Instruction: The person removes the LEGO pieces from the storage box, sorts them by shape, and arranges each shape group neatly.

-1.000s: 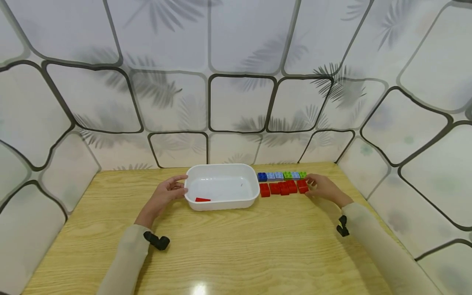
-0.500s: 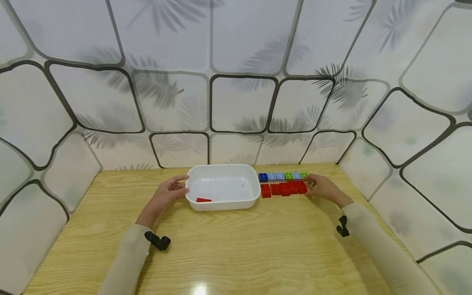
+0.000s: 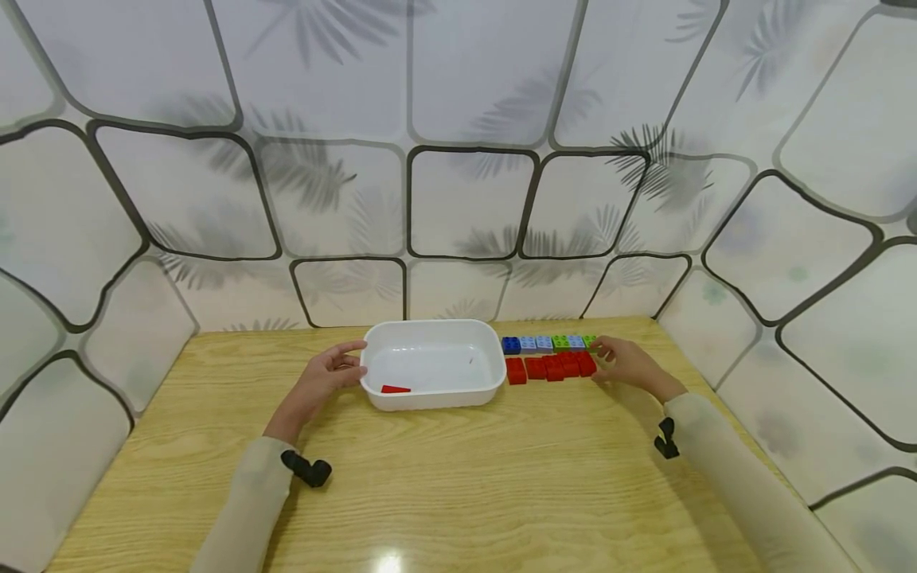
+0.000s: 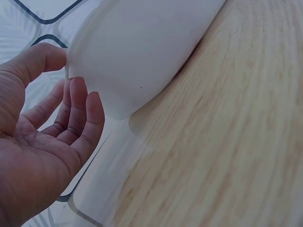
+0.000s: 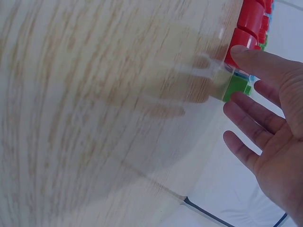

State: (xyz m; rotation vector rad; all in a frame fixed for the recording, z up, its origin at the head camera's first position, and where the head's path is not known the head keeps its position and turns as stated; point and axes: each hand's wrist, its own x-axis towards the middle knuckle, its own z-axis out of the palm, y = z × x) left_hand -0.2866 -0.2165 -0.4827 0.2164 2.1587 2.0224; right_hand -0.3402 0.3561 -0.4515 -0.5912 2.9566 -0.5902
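A white plastic tray stands toward the back of the wooden table, with a small red piece inside. At its left end, my left hand touches the rim with thumb and bent, relaxed fingers. Right of the tray run two rows of toy building bricks: blue, light blue and green bricks behind, red bricks in front. My right hand is at their right end. In the right wrist view its thumb touches the end red brick, and its loosely extended fingers are beside the green brick.
The wooden table extends in front of the tray and bricks. A patterned wall covering rises right behind them and along both sides. A black strap mount sits on the left sleeve, and another mount on the right.
The rightmost red brick has shifted left against its neighbour, closing the small gap. In the last half second, neither hand has visibly moved.
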